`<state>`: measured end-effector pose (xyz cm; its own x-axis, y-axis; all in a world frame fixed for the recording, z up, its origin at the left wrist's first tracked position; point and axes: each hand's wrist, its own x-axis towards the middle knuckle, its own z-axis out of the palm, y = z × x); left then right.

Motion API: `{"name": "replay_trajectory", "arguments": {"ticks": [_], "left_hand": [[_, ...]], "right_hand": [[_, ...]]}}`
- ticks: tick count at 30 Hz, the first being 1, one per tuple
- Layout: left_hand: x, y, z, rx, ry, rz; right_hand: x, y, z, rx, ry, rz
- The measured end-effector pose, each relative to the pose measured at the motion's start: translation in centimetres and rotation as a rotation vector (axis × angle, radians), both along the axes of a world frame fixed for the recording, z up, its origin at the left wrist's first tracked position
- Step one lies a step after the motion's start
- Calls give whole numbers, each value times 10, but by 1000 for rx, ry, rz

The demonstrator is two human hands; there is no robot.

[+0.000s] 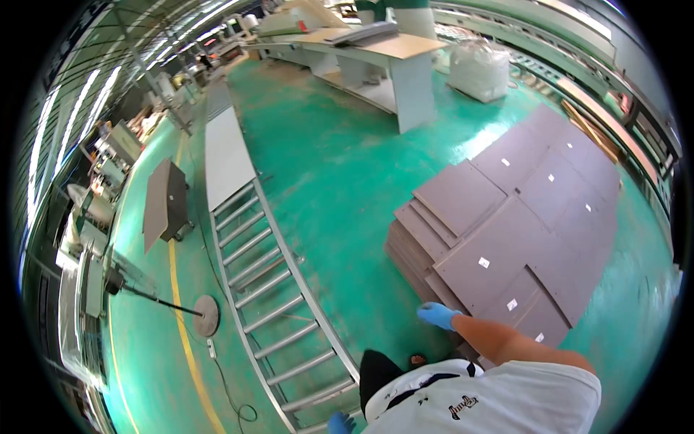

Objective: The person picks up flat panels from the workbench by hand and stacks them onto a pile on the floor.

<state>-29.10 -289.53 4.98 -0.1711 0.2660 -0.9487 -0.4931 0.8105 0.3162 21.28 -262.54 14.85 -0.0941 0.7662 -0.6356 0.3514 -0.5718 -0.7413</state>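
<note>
My right hand [437, 316], in a blue glove, hangs beside the near edge of a large stack of grey-brown panels [499, 235]. Its fingers look stretched out, with nothing visible in them. Small white labels lie on several of the panels. My left hand [340, 424], also gloved in blue, shows only in part at the bottom edge, close to the roller conveyor [290, 327]; its fingers are too cut off to read. A long pale board [228, 155] lies on the conveyor's far part.
A pedestal fan's round base [206, 315] and a power strip [211, 348] with its cable lie left of the conveyor. Beyond it stands a wheeled cart with a brown panel [166, 199]. A worktable [412, 49] and a white wrapped bundle [478, 72] stand farther back.
</note>
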Motion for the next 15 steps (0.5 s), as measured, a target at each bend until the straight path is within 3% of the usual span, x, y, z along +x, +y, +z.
{"name": "replay_trajectory", "arguments": {"ticks": [2, 3, 4, 6, 8, 9, 11, 13, 15], "left_hand": [[-12, 66, 13, 42, 52, -99], [-24, 100, 20, 105, 37, -193], [-11, 144, 61, 44, 69, -224], [-35, 222, 48, 267, 292, -1181], [-44, 317, 80, 299, 520, -1894], [-48, 350, 70, 205, 309, -1268], [-52, 409, 55, 74, 105, -664], [-57, 516, 38, -90, 89, -630], [-74, 631, -1, 27, 18, -905]], "right_hand": [[-14, 41, 25, 107, -151, 126], [-19, 56, 2, 106, -60, 24], [-27, 65, -24, 111, 27, -84], [-33, 86, -32, -7, -54, -231], [-29, 95, -30, -155, -71, -281], [-31, 97, -30, -264, -114, -433], [-27, 79, -30, -403, -165, -607], [-16, 68, -41, -480, -235, -571], [-9, 57, -42, -417, -193, -687]]}}
